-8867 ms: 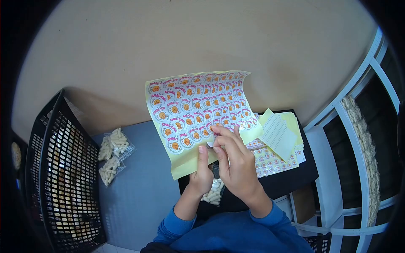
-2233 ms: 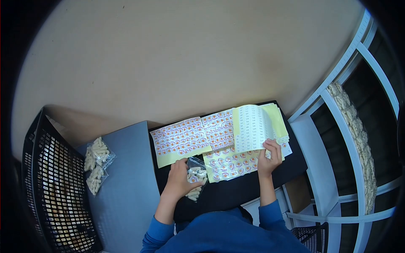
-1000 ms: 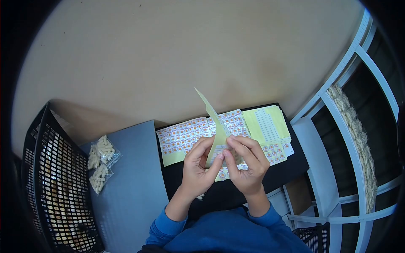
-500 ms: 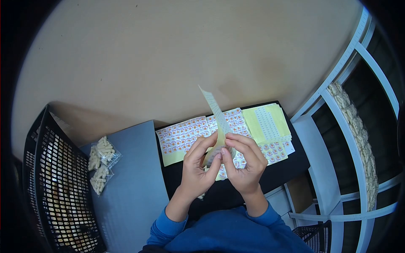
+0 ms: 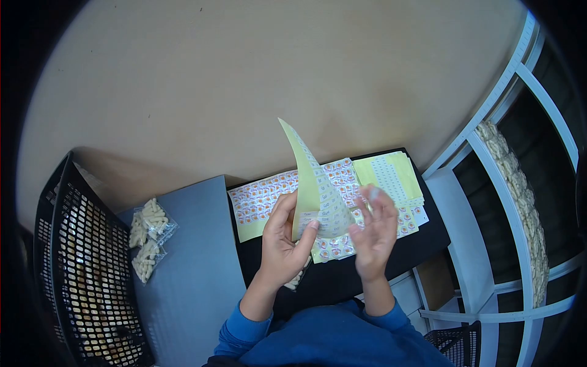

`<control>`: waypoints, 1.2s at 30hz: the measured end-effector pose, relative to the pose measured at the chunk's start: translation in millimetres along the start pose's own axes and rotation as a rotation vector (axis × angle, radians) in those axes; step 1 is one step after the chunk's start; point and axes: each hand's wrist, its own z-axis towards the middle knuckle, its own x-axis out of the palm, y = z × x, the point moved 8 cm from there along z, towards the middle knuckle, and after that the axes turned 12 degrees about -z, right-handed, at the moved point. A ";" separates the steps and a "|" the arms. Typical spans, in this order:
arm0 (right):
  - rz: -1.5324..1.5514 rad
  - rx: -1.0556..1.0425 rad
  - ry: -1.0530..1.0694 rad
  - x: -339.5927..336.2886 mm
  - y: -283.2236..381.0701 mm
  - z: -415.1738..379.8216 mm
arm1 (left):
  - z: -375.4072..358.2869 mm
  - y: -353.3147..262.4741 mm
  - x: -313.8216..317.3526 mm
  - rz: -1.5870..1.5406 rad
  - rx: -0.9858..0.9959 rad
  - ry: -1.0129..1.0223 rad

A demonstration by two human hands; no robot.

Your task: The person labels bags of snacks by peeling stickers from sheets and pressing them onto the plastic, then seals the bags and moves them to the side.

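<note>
The label sheet (image 5: pixel 318 196), a yellow-backed sheet of small white printed labels, is standing up from the black counter (image 5: pixel 391 263), curling to a point above the hands. The left hand (image 5: pixel 282 238) is pinching its lower edge, thumb pressing on the printed face and fingers wrapping behind the yellow backing. The right hand (image 5: pixel 374 229) is hovering just right of the label sheet with fingers spread and loose, gripping nothing that can be seen; it is blurring, so whether a fingertip is carrying a label cannot be told.

Under and behind the label sheet, sheets of round orange stickers (image 5: pixel 266 196) are lying flat on the counter, and the raised sheet is hiding part of them. Right of the label sheet, a stack of yellow sheets (image 5: pixel 397 174) is resting on the counter near its far corner. Below the left hand, a small clear bag of pale pellets (image 5: pixel 298 280) is peeking out, mostly covered by the wrist.

Well to the left of the label sheet, two filled bags (image 5: pixel 148 235) are lying on a grey surface (image 5: pixel 189 287), and beyond them a black mesh basket (image 5: pixel 73 269) is standing. Far right of the label sheet, a white shelf frame (image 5: pixel 483 202) is holding more pale pellets (image 5: pixel 520 202).
</note>
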 end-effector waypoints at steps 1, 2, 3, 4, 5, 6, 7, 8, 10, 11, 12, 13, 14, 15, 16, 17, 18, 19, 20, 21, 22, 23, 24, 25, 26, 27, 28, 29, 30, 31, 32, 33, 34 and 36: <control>0.001 -0.001 0.001 -4.4 -9.0 -0.5 | 0.4 -3.8 -1.7 0.001 0.002 -0.001; 0.032 0.170 -0.035 -13.1 -35.2 -2.9 | 0.7 -4.7 -2.3 -0.095 -0.040 -0.005; 0.061 0.342 -0.075 -22.7 -61.0 -8.2 | 0.4 -4.4 -2.2 -0.192 -0.083 -0.007; 0.254 0.552 -0.060 -24.3 -87.2 -17.9 | 1.4 -7.0 -2.7 -0.248 -0.075 -0.001; 0.251 0.548 -0.058 -31.6 -94.8 -20.6 | 2.5 -7.4 -4.4 -0.251 -0.071 -0.001; 0.548 0.706 0.002 -24.5 -108.5 -31.6 | 2.9 -6.5 -6.5 -0.315 -0.084 -0.008; 0.849 0.861 0.065 -10.9 -111.9 -41.0 | 2.7 -5.4 -8.8 -0.378 -0.098 -0.016; 0.926 0.863 0.079 -8.2 -110.4 -42.6 | 2.7 -2.4 -12.0 -0.377 -0.113 -0.031; 0.761 0.805 0.065 -13.9 -111.4 -40.7 | 4.7 2.1 -17.6 -0.386 -0.126 -0.061; 0.594 0.740 0.052 -20.5 -110.6 -37.0 | 5.6 4.6 -20.9 -0.397 -0.135 -0.086; 0.595 0.739 0.049 -20.8 -108.7 -35.5 | 6.1 5.9 -23.7 -0.397 -0.136 -0.084; 0.443 0.614 0.026 -28.1 -99.9 -27.4 | 6.8 6.0 -28.4 -0.385 -0.127 -0.092; 0.292 0.489 0.003 -34.1 -90.0 -20.4 | 7.6 5.5 -31.4 -0.372 -0.117 -0.101; 0.293 0.488 0.004 -34.2 -88.1 -18.8 | 8.8 5.2 -31.3 -0.371 -0.116 -0.100; 0.265 0.443 -0.025 -38.2 -83.7 -16.0 | 9.6 4.8 -34.4 -0.188 -0.116 -0.133; 0.235 0.400 -0.054 -42.1 -80.3 -14.4 | 10.1 4.2 -37.4 -0.005 -0.118 -0.165; 0.231 0.401 -0.057 -42.4 -81.1 -14.2 | 11.5 8.3 -41.1 -0.007 -0.121 -0.163; 0.160 0.343 -0.058 -44.0 -78.2 -12.0 | 12.2 22.0 -49.1 -0.047 -0.193 -0.170; 0.090 0.284 -0.059 -46.0 -75.8 -10.3 | 11.4 35.6 -55.4 -0.085 -0.265 -0.175; 0.087 0.285 -0.063 -49.0 -80.3 -10.2 | 11.2 43.3 -58.7 -0.087 -0.268 -0.171; 0.017 0.267 -0.119 -58.2 -86.6 -10.1 | 10.9 52.3 -61.1 0.101 -0.308 -0.127; -0.052 0.247 -0.175 -68.1 -94.0 -9.7 | 11.2 57.1 -62.6 0.291 -0.345 -0.083; -0.054 0.245 -0.179 -75.7 -105.6 -8.9 | 2.5 58.5 -66.3 0.482 -0.430 -0.075; -0.157 0.265 -0.289 -95.2 -119.8 -10.3 | -5.9 61.0 -70.7 0.478 -0.427 -0.067; -0.261 0.284 -0.397 -114.4 -131.6 -12.6 | -20.3 75.8 -78.3 0.687 -0.548 0.021; -0.264 0.281 -0.397 -123.7 -143.0 -12.2 | -35.8 90.0 -86.7 0.897 -0.666 0.107; -0.435 0.297 -0.431 -135.3 -151.3 -13.7 | -45.5 95.4 -90.6 0.895 -0.667 0.105; -0.605 0.312 -0.463 -144.5 -159.6 -15.9 | -60.1 106.8 -96.2 0.969 -0.774 0.165; -0.622 0.312 -0.479 -149.2 -171.0 -17.6 | -73.9 117.8 -102.3 1.043 -0.880 0.225; -0.621 0.311 -0.475 -153.7 -182.2 -20.0 | -82.2 126.4 -107.2 1.042 -0.881 0.220; -0.723 0.338 -0.440 -155.1 -189.0 -21.1 | -87.5 133.2 -103.6 1.034 -0.877 0.291; -0.824 0.363 -0.403 -156.6 -195.6 -22.3 | -91.1 138.4 -100.3 1.024 -0.870 0.361; -0.821 0.361 -0.398 -158.5 -201.5 -25.3 | -96.5 143.6 -103.4 0.892 -0.955 0.307; -1.189 0.446 -0.311 -157.9 -207.4 -29.4 | -87.9 131.8 -93.9 0.859 -1.057 0.323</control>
